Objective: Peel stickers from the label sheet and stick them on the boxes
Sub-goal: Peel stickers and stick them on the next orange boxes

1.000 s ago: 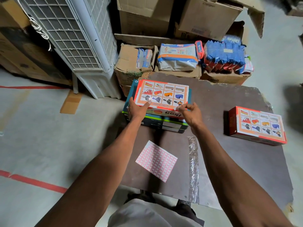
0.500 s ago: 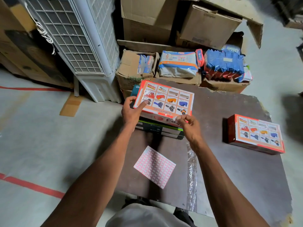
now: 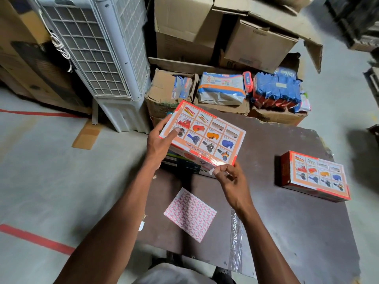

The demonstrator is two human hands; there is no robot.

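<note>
My left hand [image 3: 161, 143] grips the left edge of an orange-bordered box [image 3: 205, 133], thumb on its printed top, holding it tilted above a dark stack of boxes [image 3: 182, 166]. My right hand [image 3: 229, 178] is at the box's near right corner and pinches a small white sticker [image 3: 211, 171] between thumb and fingertips. The pink-gridded label sheet [image 3: 189, 214] lies flat on the dark table, nearer to me. A second orange box [image 3: 315, 176] lies flat at the table's right side.
The dark table [image 3: 287, 222] has a strip of clear tape [image 3: 235, 242] on its surface. Behind it stand cardboard cartons [image 3: 225, 37] and packs of goods [image 3: 221, 88]. A white air cooler [image 3: 98, 58] stands at the left. Red floor lines [image 3: 37, 238] cross the concrete.
My left hand has lifted and tilted the orange box off the stack, turning it clockwise. My right hand stays at its near right corner, still pinching the sticker.
</note>
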